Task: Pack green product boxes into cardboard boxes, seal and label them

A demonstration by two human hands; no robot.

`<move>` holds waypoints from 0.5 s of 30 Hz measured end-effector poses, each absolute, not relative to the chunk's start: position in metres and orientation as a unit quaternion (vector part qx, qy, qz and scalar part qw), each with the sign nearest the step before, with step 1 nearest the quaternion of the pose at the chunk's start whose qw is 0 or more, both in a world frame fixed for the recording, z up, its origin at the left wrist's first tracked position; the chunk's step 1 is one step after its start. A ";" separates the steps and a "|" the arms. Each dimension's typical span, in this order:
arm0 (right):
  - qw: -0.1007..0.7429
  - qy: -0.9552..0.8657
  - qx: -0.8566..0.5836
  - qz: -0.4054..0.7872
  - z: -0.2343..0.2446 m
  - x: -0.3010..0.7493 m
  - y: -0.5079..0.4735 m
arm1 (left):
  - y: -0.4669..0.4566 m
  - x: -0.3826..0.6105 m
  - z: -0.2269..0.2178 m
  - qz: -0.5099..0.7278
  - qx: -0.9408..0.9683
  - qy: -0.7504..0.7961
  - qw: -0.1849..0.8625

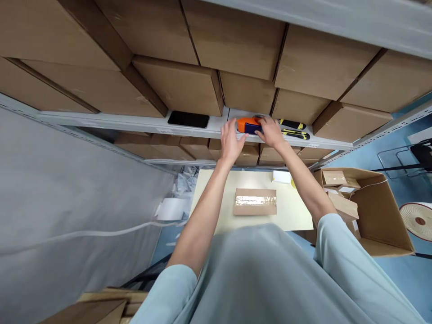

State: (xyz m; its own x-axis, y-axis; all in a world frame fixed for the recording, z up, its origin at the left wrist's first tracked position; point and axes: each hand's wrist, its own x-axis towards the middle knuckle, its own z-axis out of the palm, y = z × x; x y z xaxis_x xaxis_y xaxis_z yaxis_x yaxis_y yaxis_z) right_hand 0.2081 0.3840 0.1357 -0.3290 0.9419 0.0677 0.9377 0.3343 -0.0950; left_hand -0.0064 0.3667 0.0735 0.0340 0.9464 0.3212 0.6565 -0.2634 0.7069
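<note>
Orange and blue tool (249,126) sits on the shelf (218,121) between the two hands; right hand (270,131) pinches its right end, thumb against the blue part. Left hand (231,143) is spread at its left end, can't tell if touching. Black phone (188,119) lies left on same shelf, yellow-black cutters (294,134) just past right hand.

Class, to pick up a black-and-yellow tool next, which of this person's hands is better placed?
Likely the right hand: it is nearer the black-and-yellow tools, though it seems to grip the orange-and-blue object and might need freeing. The left hand is by that object's opposite end.
</note>
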 end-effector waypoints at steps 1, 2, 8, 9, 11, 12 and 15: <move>0.084 -0.807 -0.585 0.017 0.127 0.215 0.368 | 0.350 -0.013 0.064 0.394 0.687 0.581 0.186; 0.109 -0.794 -0.598 0.018 0.115 0.221 0.347 | 0.330 -0.020 0.050 0.396 0.678 0.589 0.189; 0.130 -0.657 -0.726 0.155 0.005 0.230 0.163 | 0.160 -0.027 -0.054 0.260 0.616 0.677 0.306; 0.116 -0.650 -0.728 0.185 -0.012 0.224 0.135 | 0.136 -0.020 -0.065 0.234 0.633 0.664 0.320; 0.070 -0.673 -0.696 0.240 -0.039 0.211 0.093 | 0.102 -0.002 -0.082 0.178 0.697 0.601 0.348; 0.046 -0.694 -0.670 0.260 -0.049 0.206 0.080 | 0.092 0.007 -0.087 0.152 0.730 0.561 0.360; -0.004 -0.745 -0.601 0.289 -0.066 0.205 0.064 | 0.084 0.023 -0.096 0.092 0.786 0.479 0.380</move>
State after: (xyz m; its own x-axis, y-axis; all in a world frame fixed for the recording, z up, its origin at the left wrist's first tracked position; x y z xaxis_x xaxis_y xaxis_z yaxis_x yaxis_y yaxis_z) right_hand 0.2048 0.0638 -0.0662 -0.2779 0.8932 -0.3534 0.8982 0.1112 -0.4253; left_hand 0.0227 0.0837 -0.0960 0.5242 0.8228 -0.2197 0.6832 -0.2523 0.6853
